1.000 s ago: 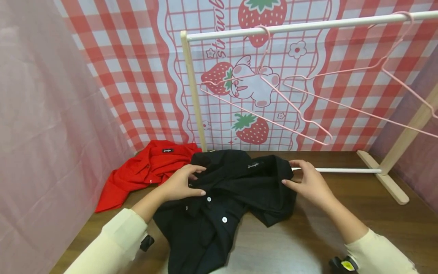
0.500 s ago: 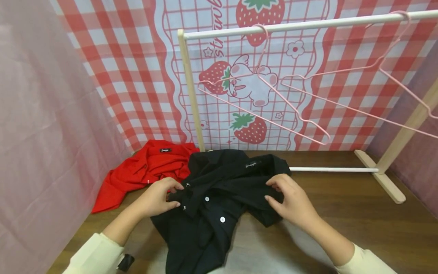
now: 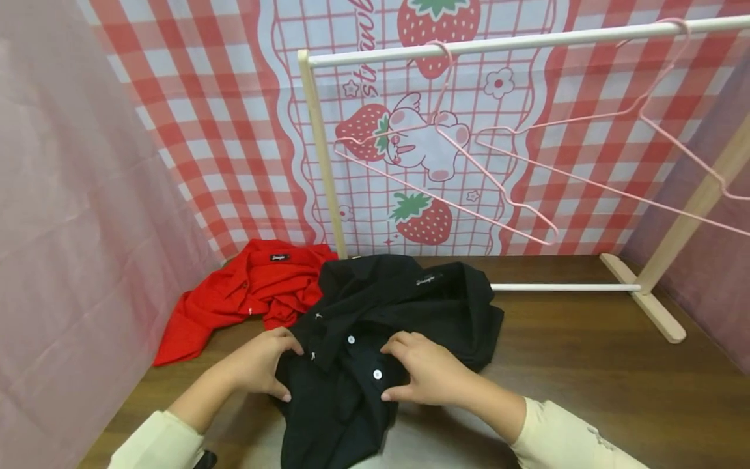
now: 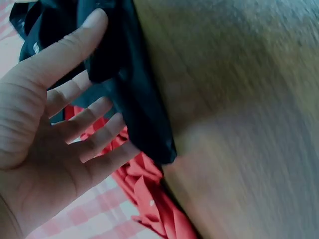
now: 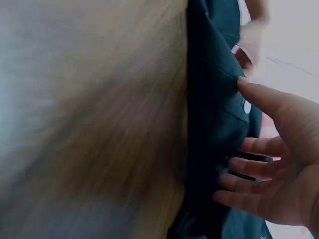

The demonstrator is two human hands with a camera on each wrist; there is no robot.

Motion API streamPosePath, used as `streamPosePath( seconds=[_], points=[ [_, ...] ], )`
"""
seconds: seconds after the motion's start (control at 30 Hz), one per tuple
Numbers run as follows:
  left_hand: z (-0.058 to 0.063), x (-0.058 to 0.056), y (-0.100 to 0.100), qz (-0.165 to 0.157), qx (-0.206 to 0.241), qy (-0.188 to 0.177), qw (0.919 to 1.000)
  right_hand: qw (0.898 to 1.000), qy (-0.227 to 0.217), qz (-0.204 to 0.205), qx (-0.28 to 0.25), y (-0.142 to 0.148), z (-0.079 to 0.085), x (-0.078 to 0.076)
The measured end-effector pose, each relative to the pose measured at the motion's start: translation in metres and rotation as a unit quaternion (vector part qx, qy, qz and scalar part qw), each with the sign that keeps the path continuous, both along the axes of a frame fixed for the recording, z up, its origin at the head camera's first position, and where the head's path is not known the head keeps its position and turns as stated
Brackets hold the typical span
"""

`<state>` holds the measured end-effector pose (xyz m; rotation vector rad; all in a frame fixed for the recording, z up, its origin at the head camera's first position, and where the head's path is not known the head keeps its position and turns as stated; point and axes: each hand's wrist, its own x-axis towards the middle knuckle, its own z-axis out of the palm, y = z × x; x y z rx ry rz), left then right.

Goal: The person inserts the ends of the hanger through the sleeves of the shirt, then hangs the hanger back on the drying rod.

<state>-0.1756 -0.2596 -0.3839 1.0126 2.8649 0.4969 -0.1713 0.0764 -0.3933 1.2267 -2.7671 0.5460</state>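
A black shirt [image 3: 334, 404] with white buttons lies crumpled on the wooden table, its collar label towards the back. At its left edge is my left hand [image 3: 260, 365], thumb and fingers spread apart; in the left wrist view the thumb lies over the dark cloth and the fingers are loosely extended. My right hand [image 3: 430, 374] is over the shirt's right front, close to a white button [image 3: 377, 374]. Seen from the right wrist, its thumb [image 5: 259, 94] is at the cloth and the other fingers reach out loosely. Neither hand visibly pinches the fabric.
Behind the black shirt on the left lies a red shirt [image 3: 234, 303]. A rack with a white top bar [image 3: 527, 42] carries a pink hanger [image 3: 469, 156] and another pink hanger [image 3: 586, 120] to its right. Its lower bar [image 3: 562, 287] runs near the table.
My right hand has moved left and forward-down from the shirt's right side to its button front. My left hand has shifted left and lower. The shirt stays nearly in place.
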Motion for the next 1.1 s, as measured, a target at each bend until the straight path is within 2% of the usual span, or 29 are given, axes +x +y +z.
streamPosePath(
  seconds=[0.13, 0.27, 0.6, 0.83, 1.1],
  points=[
    [-0.007, -0.003, 0.005, -0.007, -0.014, 0.010, 0.9998, 0.998, -0.002, -0.004, 0.057, -0.017, -0.006, -0.006],
    [-0.010, -0.007, 0.010, -0.007, -0.022, 0.018, 0.9996, 0.996, 0.003, -0.008, 0.092, -0.026, -0.010, -0.010],
    [-0.013, -0.017, 0.022, -0.008, -0.041, 0.053, 0.9977, 0.996, 0.001, -0.010, 0.090, -0.013, -0.010, -0.012],
    [-0.012, -0.020, 0.030, -0.004, -0.052, 0.042, 0.9978, 0.995, 0.051, -0.005, 0.089, 0.009, -0.012, -0.018],
    [-0.005, -0.020, 0.036, -0.011, -0.071, 0.012, 0.9974, 0.987, 0.124, 0.004, 0.100, 0.032, -0.017, -0.027]
  ],
)
